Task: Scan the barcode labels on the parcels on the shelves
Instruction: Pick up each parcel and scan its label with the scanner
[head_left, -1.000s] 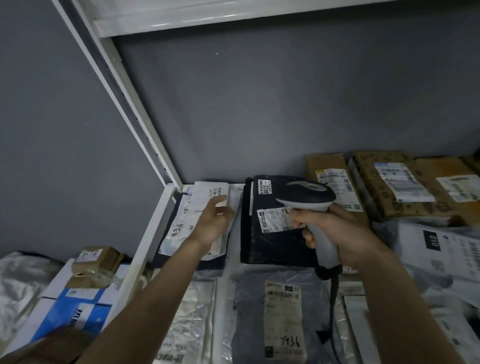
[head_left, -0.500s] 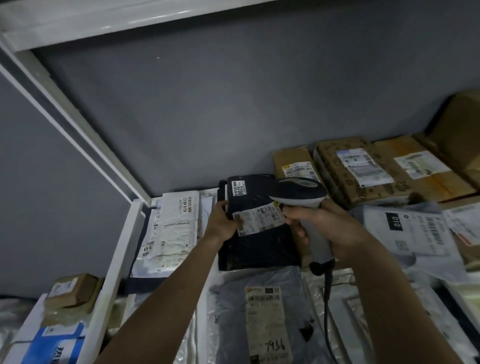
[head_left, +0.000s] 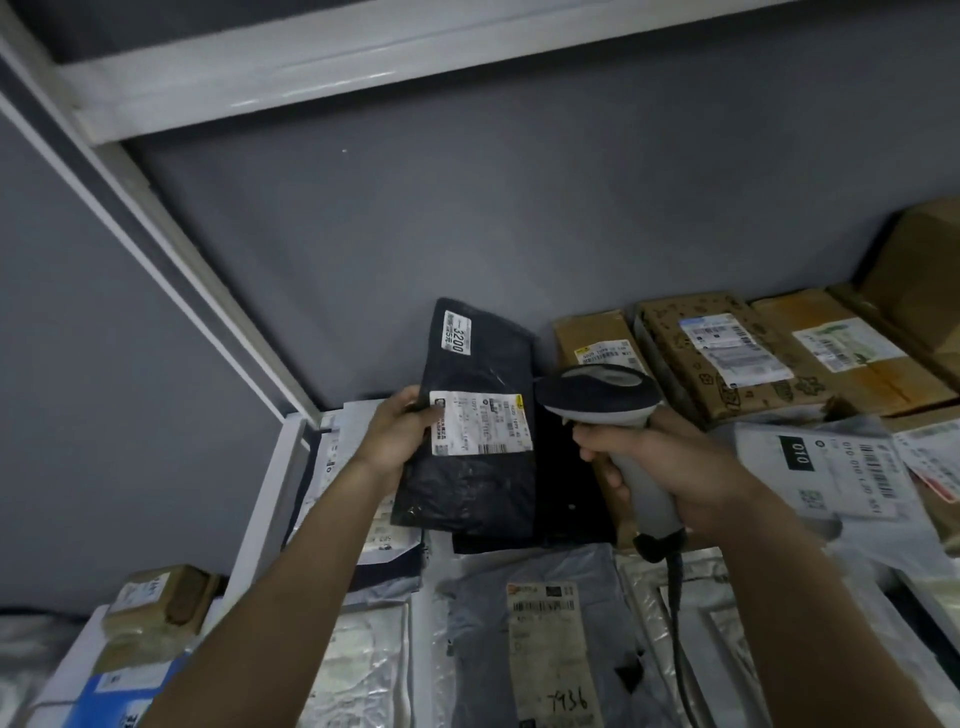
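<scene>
At the far left, beyond the white shelf post (head_left: 270, 499), a small brown box (head_left: 166, 597) sits on a white and blue carton (head_left: 104, 680). Your left hand (head_left: 397, 436) grips the left edge of the black parcel (head_left: 478, 441), thumb on its white barcode label (head_left: 480, 423), and holds it tilted up off the shelf, its top against the grey wall (head_left: 467, 208) (a second sticker near the top reads 3200). Just to its right, your right hand (head_left: 670, 467) is curled round the grey handle of the barcode scanner (head_left: 602, 395), whose dark head points at that label. Brown boxes (head_left: 727, 353) line the back right; grey and silvery mailers (head_left: 545, 649) lie in front.
</scene>
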